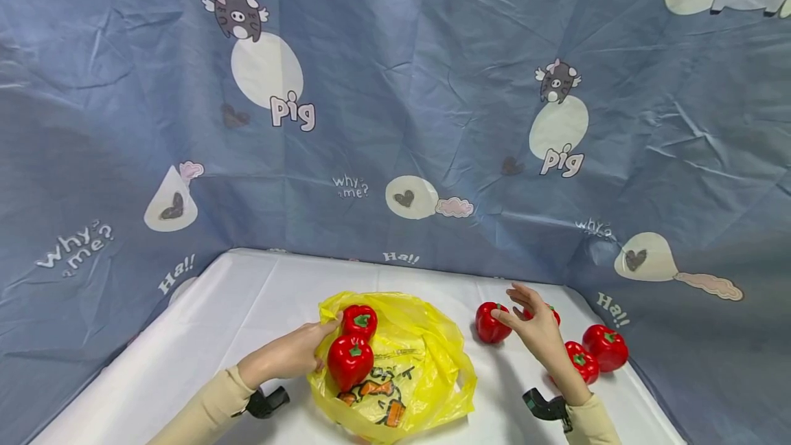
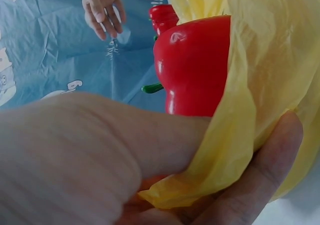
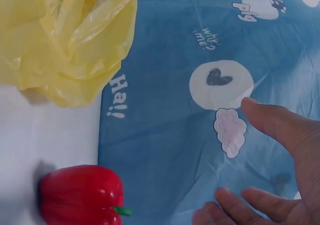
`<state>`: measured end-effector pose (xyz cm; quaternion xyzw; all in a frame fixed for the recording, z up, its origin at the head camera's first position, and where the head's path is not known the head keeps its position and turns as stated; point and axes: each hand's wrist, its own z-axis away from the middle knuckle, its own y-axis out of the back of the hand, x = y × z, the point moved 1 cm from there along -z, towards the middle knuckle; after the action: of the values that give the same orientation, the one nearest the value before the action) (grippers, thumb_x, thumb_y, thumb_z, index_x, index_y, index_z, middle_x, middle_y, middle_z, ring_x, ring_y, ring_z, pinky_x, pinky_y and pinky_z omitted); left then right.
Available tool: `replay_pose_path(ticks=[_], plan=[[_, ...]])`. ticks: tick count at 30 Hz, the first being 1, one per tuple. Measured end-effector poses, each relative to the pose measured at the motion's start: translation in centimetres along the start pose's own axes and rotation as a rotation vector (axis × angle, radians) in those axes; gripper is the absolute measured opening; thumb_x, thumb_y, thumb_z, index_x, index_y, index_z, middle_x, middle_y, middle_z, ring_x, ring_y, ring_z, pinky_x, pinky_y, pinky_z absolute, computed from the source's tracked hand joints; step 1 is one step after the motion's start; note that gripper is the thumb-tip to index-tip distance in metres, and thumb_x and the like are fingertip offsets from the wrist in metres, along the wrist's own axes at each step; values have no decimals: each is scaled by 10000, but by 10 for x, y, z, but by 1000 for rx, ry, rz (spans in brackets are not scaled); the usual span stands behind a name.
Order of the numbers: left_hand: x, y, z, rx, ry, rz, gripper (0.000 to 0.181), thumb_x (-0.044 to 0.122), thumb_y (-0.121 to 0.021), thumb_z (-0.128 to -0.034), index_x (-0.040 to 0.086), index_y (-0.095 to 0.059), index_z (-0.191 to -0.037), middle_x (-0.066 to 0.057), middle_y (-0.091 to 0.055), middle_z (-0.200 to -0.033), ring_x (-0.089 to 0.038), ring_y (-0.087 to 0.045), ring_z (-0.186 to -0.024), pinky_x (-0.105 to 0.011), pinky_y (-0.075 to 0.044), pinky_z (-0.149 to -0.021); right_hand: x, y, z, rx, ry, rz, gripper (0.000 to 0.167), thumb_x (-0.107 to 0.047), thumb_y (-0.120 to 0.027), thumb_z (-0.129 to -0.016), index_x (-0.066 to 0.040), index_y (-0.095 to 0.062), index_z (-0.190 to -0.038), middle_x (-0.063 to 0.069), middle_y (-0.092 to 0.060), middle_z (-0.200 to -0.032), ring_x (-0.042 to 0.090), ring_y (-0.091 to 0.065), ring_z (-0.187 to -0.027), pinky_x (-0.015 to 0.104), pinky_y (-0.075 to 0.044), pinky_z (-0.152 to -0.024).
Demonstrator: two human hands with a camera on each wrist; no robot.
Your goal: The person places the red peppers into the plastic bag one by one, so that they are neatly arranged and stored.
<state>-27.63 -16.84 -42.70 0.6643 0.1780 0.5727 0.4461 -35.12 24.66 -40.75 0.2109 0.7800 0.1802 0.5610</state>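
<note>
My left hand [image 1: 295, 350] pinches the left rim of a yellow plastic bag [image 1: 426, 369], its thumb and fingers on either side of the film in the left wrist view. Two red bell peppers [image 1: 351, 362] lie at the bag's left side, next to that hand. Held above the table, my right hand [image 1: 539, 329] has its fingers apart and nothing between them. Close to its thumb in the head view is a red pepper [image 1: 492, 323]; the right wrist view shows a pepper [image 3: 81, 195] below the hand, apart from it.
Right of the bag, more red peppers stand on the white table [image 1: 259, 294]: one [image 1: 550, 314] partly behind my right hand, one [image 1: 582, 362] beside the forearm and one [image 1: 605, 347] near the right edge. A blue printed cloth [image 1: 383, 115] hangs behind the table.
</note>
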Motion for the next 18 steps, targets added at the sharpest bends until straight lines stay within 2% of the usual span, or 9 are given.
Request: replay_pose_path(ticks=[4,10,18], plan=[[0,-1,0,-3,7,7,840,-177,-645,-710,-62,-310,-1473,-232,-379,-1499,-247,-492,-1070,-336,-410,-677,5,-1,-3,-3,-49,-32,864,-285,-802,-776,-43,-334,-1461,184,-471,-1433,335,-413,-1347,429,-350,-1081],[-1,-2,0,2,6,7,840,-173,-652,-709,-64,-315,-1471,-235,-386,-1493,-248,-492,-1128,-344,-415,-704,13,-5,-8,-18,-121,-20,927,-289,-777,-803,-23,-228,-1501,196,-351,-1513,353,-287,-1418,466,-274,-1133],[-1,-1,0,-3,7,8,843,-173,-651,-713,-59,-308,-1475,-231,-383,-1497,-249,-492,-1082,-349,-411,-703,18,-9,-10,-16,-169,45,965,-347,-772,-797,-46,-206,-1518,166,-317,-1548,343,-219,-1451,482,-265,-1140]])
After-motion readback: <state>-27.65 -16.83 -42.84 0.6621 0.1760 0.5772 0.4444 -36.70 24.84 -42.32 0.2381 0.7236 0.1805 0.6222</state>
